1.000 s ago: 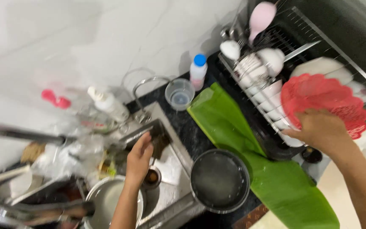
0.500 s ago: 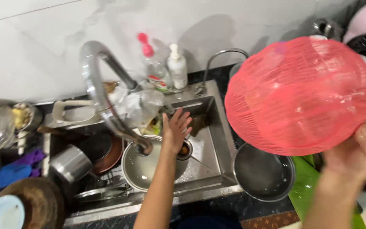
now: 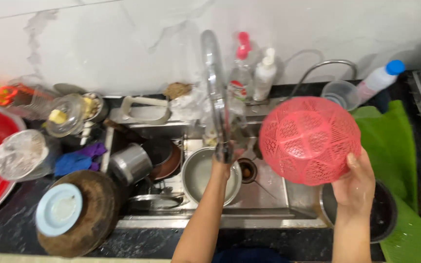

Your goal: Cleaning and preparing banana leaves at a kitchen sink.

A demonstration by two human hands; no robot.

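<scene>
The pink mesh basket (image 3: 309, 140) now hangs dome-up over the right half of the sink (image 3: 269, 195), held at its lower right rim by the right hand (image 3: 355, 187), whose grip is closed on the rim with the thumb pressed against the outer mesh. A second ago that hand was reaching for the basket at the dish rack on the far right of the surface; half a second ago the basket was already lifted and filled the right of the view, so it has been carried leftward from the rack to the basin. The left hand (image 3: 221, 168) has come off the sink's far wall and now sits at the spout end of the tall chrome tap (image 3: 215, 92); the spout hides the fingers, so I cannot tell how far that grip is closed or whether it holds anything. Just beneath it lies a steel bowl (image 3: 209, 175) in the basin, with the drain (image 3: 246, 171) beside it and a steel cup (image 3: 130, 164) and other pans toward the left end. At the back edge stand a soap bottle (image 3: 264, 75) and a spray bottle (image 3: 241, 73). A green banana leaf (image 3: 395, 146) covers the right end of the surface, with a dark pan (image 3: 383, 214) under the right wrist. A round wooden board carrying a pale blue lid (image 3: 58, 209) lies near the front left corner.
</scene>
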